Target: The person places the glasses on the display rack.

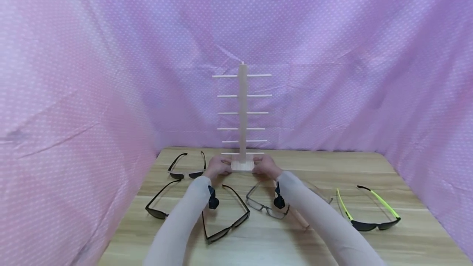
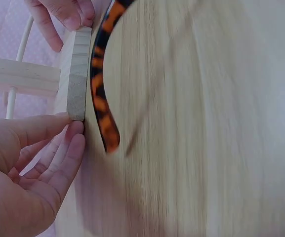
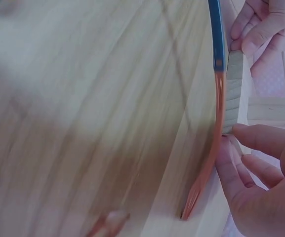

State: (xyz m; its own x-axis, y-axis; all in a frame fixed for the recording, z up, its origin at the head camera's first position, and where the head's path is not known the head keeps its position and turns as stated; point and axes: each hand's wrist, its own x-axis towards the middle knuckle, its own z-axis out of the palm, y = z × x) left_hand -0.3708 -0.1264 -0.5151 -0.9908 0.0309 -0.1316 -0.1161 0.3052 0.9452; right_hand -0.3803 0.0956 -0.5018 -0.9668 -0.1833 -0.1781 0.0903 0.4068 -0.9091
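Observation:
A pale wooden display rack [image 1: 242, 114], an upright post with several thin rods crossing it, stands at the back of the table on a rectangular base [image 1: 242, 165]. My left hand [image 1: 219, 165] pinches the base's left end between thumb and fingers. At the opposite end, my right hand [image 1: 266, 166] grips it the same way. The left wrist view shows the left hand [image 2: 33, 177] at the base's corner, fingertips low by the tabletop. In the right wrist view the right hand [image 3: 261, 182] holds its own corner likewise.
Dark sunglasses [image 1: 157, 214], silver-fronted sunglasses [image 1: 177, 176], brown-black glasses [image 1: 225, 233], grey eyeglasses [image 1: 266, 208] and yellow-green sunglasses [image 1: 377, 225] lie around the arms. Another pair is partly hidden under the right forearm. A tortoiseshell temple [image 2: 99, 94] crosses close to the left wrist camera.

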